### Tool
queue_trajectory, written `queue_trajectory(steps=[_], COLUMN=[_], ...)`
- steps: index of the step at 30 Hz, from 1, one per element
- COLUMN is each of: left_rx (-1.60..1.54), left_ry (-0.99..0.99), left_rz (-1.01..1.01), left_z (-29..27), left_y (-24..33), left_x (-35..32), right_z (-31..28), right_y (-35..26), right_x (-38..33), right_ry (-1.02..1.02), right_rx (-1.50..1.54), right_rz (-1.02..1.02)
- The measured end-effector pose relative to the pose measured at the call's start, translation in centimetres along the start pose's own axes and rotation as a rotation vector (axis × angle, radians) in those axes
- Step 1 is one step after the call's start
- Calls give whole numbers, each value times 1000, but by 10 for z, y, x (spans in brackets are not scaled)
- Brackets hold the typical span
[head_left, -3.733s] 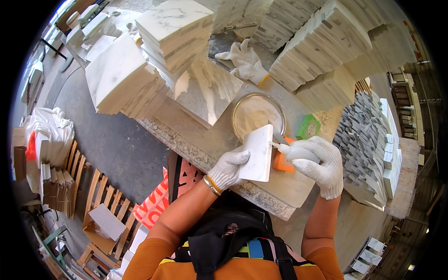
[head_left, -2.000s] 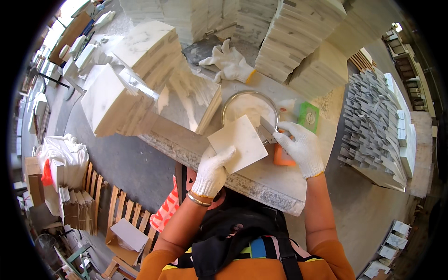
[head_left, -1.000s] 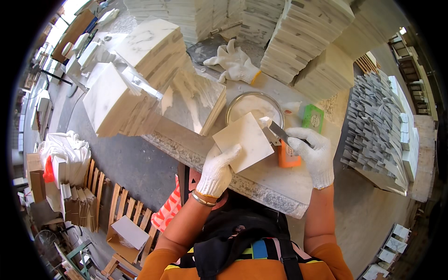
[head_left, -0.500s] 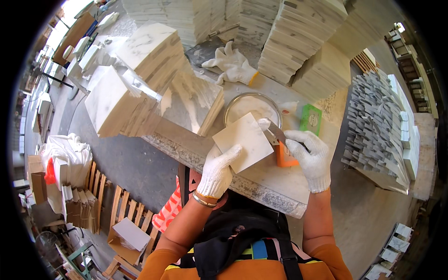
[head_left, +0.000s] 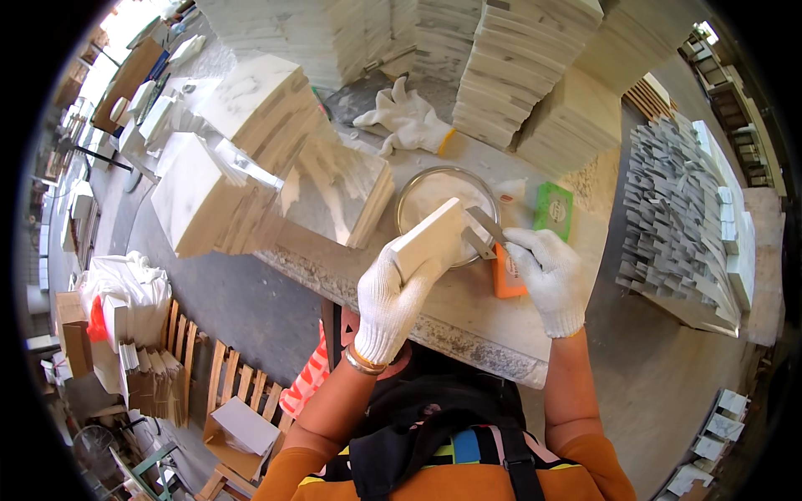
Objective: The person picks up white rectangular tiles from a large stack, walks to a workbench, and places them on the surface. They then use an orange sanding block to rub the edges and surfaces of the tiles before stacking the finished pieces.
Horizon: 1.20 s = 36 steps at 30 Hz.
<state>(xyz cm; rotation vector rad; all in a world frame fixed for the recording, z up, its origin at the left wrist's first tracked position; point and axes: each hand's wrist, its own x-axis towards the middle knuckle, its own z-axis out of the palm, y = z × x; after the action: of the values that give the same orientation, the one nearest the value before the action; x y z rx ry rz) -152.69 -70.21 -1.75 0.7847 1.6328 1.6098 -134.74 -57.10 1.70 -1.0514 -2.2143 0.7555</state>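
Note:
My left hand [head_left: 389,297], in a white knit glove, grips a square white marble tile [head_left: 429,236]. The tile is tilted so that one long edge faces up. My right hand [head_left: 547,271], gloved alike, pinches a thin metal scraper-like blade [head_left: 486,225], whose exact kind I cannot make out. Its tip lies close to the tile's right end; whether they touch is unclear. Behind the tile stands a round metal-rimmed pan [head_left: 399,194] with whitish material inside. An orange box [head_left: 508,274] sits beside my right fingers, and a green box [head_left: 553,210] lies just beyond.
Tall stacks of marble tiles [head_left: 522,63] stand at the back of the stone worktable [head_left: 468,321], with more tile stacks [head_left: 251,100] on the left. A spare white glove [head_left: 409,121] lies behind the pan. Grey stone pieces [head_left: 668,200] fill a pallet at right; wooden pallets [head_left: 238,376] rest at lower left.
My left hand has turned the tile from lying face-up to standing nearly on edge. My right hand, still holding the blade, has shifted slightly left and up.

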Motion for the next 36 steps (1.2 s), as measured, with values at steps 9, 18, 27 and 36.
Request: queue_trajectory(steps=[9, 18, 27, 36], left_rx=[-547, -819, -851, -864], left_ry=[-5, -22, -36, -45], left_rz=[-295, -476, -502, -509], left_z=[-6, -8, -11, -10], left_y=[6, -19, -26, -26], left_x=[4, -3, -3, -4], right_z=[7, 12, 11, -5], right_y=[18, 26, 21, 14], right_x=[1, 17, 22, 19], right_ry=[-33, -100, -216, -240], right_rx=[-4, -111, 227, 546], right_rz=[41, 32, 340, 485])
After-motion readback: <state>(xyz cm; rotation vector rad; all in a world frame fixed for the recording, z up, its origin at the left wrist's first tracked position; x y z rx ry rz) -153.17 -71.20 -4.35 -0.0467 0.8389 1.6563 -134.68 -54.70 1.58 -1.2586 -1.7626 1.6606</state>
